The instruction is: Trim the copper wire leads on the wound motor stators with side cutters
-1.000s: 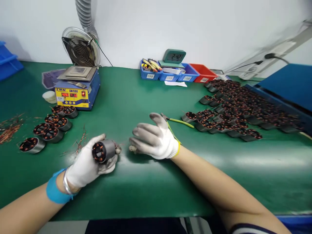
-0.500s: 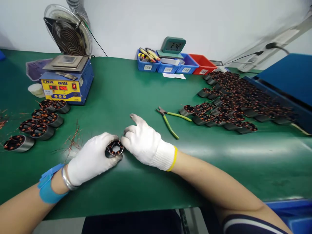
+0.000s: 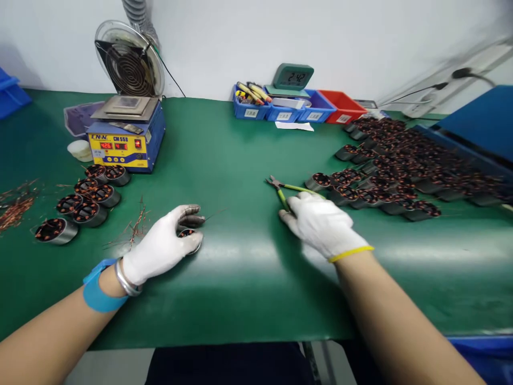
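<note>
My left hand (image 3: pixel 166 238), in a white glove with darkened fingertips, is curled round a motor stator (image 3: pixel 186 233) on the green table. Its fingers and thumb hide most of that part. A thin wire (image 3: pixel 216 214) sticks out to the right from beside the fingertips. Over to the right, my gloved right hand (image 3: pixel 320 219) is closed over the green handles of the cutting pliers (image 3: pixel 276 183). Its thumb lies by the near handle and the fingers cover the far one. The pliers lie on the table, jaws spread and pointing up and left.
Several stators (image 3: pixel 86 206) stand at the left by wire scraps (image 3: pixel 138 224) and a copper wire pile (image 3: pixel 18 208). Behind them is a blue and yellow soldering unit (image 3: pixel 124 149). Many stators (image 3: pixel 393 160) fill the right. Blue bins (image 3: pixel 250 111), a red bin (image 3: pixel 342 107) and a clock (image 3: pixel 294 76) line the wall.
My right hand has left the stator and moved right onto the pliers' handles. My left hand stays at the stator, its fingers now over the top. The view has shifted slightly.
</note>
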A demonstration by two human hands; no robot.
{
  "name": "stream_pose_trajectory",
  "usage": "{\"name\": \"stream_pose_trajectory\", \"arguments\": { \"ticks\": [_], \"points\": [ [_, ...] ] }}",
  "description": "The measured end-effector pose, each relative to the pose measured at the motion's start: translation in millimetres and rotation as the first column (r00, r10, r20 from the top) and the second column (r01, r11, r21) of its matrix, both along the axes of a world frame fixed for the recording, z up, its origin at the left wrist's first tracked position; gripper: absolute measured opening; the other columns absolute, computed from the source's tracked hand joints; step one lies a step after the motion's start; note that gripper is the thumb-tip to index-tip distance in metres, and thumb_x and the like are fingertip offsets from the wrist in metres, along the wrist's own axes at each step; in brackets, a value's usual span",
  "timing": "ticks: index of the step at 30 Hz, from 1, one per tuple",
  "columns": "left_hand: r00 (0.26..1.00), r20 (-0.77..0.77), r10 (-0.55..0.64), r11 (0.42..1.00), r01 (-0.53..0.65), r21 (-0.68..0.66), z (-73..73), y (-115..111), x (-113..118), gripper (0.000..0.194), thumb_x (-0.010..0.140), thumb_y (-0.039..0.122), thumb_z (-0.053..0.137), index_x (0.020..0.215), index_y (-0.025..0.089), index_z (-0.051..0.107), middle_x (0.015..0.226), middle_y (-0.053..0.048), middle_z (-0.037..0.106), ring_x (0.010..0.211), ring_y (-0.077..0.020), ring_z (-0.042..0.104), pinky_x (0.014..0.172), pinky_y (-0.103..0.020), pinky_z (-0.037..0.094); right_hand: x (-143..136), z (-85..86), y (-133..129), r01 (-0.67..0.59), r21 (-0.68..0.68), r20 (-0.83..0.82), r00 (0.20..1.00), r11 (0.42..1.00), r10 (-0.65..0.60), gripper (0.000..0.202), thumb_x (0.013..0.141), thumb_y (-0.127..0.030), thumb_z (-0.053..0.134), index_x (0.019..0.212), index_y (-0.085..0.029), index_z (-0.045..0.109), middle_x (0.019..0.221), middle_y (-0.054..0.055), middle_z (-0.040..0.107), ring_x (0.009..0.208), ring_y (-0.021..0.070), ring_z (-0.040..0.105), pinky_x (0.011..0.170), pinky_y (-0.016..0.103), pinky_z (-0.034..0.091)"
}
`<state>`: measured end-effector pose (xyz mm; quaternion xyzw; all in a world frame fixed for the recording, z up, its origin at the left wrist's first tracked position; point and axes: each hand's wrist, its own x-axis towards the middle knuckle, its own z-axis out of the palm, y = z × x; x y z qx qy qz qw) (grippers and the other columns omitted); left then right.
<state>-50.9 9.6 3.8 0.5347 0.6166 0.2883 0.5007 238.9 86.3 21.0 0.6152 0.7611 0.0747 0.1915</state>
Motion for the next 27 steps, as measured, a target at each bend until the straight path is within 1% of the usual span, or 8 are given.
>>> {"name": "stream_pose_trajectory", "arguments": {
  "ticks": [2,6,8,10,12,18,23,27],
  "points": [
    [0.984,0.168,0.054,0.997,-0.043,-0.069,-3.7,2,1,0.063,0.076,0.036,0.062,0.132,0.014,0.046,0.108,-0.012,0.068,0.072,-0.0187,0.064,0.063,-0.034,0.051,-14,-9.5,-14,-0.035,0.018,-0.023,0.999,0.999,0.035,0.034,0.096,-0.036,0.038,0.103,-0.014,0.062,0.104,0.016,0.059,0.090,0.0297,0.060,0.067,0.034,0.042],
    [0.957,0.261,0.126,0.991,-0.111,-0.072,-7.2,4,2,0.062,0.071,0.034,0.069,0.127,0.012,0.051,0.088,-0.006,0.069,0.074,-0.0186,0.064,0.064,-0.030,0.049,-37,-16.9,-14,-0.162,0.069,-0.192,0.966,0.984,0.172,0.031,0.092,-0.032,0.045,0.115,-0.016,0.060,0.114,0.016,0.059,0.101,0.0308,0.058,0.078,0.038,0.045],
    [0.951,0.276,0.142,0.989,-0.128,-0.067,-7.2,4,2,0.064,0.069,0.034,0.072,0.127,0.011,0.052,0.087,-0.005,0.069,0.080,-0.0199,0.066,0.067,-0.030,0.050,-38,-19.1,4,-0.250,0.096,-0.357,0.895,0.964,0.267,0.063,0.082,-0.047,0.061,0.135,-0.015,0.049,0.139,0.020,0.047,0.124,0.0376,0.046,0.094,0.046,0.042],
    [0.947,0.278,0.161,0.987,-0.148,-0.066,-6.2,5,3,0.067,0.068,0.034,0.073,0.127,0.011,0.052,0.087,-0.006,0.070,0.084,-0.0217,0.067,0.070,-0.032,0.051,-36,-21.6,26,-0.309,0.051,-0.483,0.825,0.950,0.294,0.112,0.060,-0.063,0.076,0.149,-0.011,0.031,0.155,0.023,0.026,0.140,0.0434,0.026,0.107,0.052,0.034],
    [0.944,0.270,0.190,0.982,-0.180,-0.063,-4.5,6,4,0.070,0.067,0.035,0.074,0.128,0.009,0.052,0.086,-0.006,0.070,0.088,-0.0235,0.067,0.074,-0.033,0.052,-34,-22.5,41,-0.345,-0.058,-0.529,0.806,0.937,0.265,0.131,0.048,-0.066,0.080,0.152,-0.008,0.026,0.157,0.024,0.023,0.144,0.0440,0.019,0.113,0.053,0.028],
    [0.926,0.257,0.276,0.961,-0.269,-0.060,-2.5,10,10,0.078,0.065,0.040,0.076,0.130,0.008,0.050,0.087,-0.008,0.070,0.090,-0.0252,0.068,0.078,-0.037,0.053,-47,-9.5,10,-0.473,-0.100,-0.525,0.772,0.875,0.357,0.072,0.078,-0.054,0.063,0.136,-0.013,0.052,0.139,0.018,0.052,0.119,0.0345,0.054,0.096,0.045,0.047],
    [0.923,0.260,0.285,0.959,-0.276,-0.071,-3.8,11,9,0.080,0.064,0.040,0.078,0.131,0.008,0.049,0.092,-0.011,0.071,0.090,-0.0237,0.068,0.080,-0.037,0.053,-52,-13.8,10,-0.396,-0.005,-0.543,0.772,0.918,0.330,0.121,0.049,-0.068,0.079,0.146,-0.009,0.038,0.156,0.025,0.026,0.140,0.0455,0.028,0.108,0.056,0.033],
    [0.918,0.272,0.289,0.957,-0.276,-0.086,-3.3,11,8,0.082,0.063,0.039,0.079,0.132,0.007,0.048,0.093,-0.012,0.072,0.091,-0.0242,0.068,0.080,-0.037,0.054,-42,-11.3,15,-0.371,-0.169,-0.476,0.842,0.913,0.254,0.100,0.065,-0.062,0.070,0.145,-0.009,0.040,0.150,0.023,0.037,0.137,0.0418,0.035,0.106,0.053,0.038]
  ]
}}
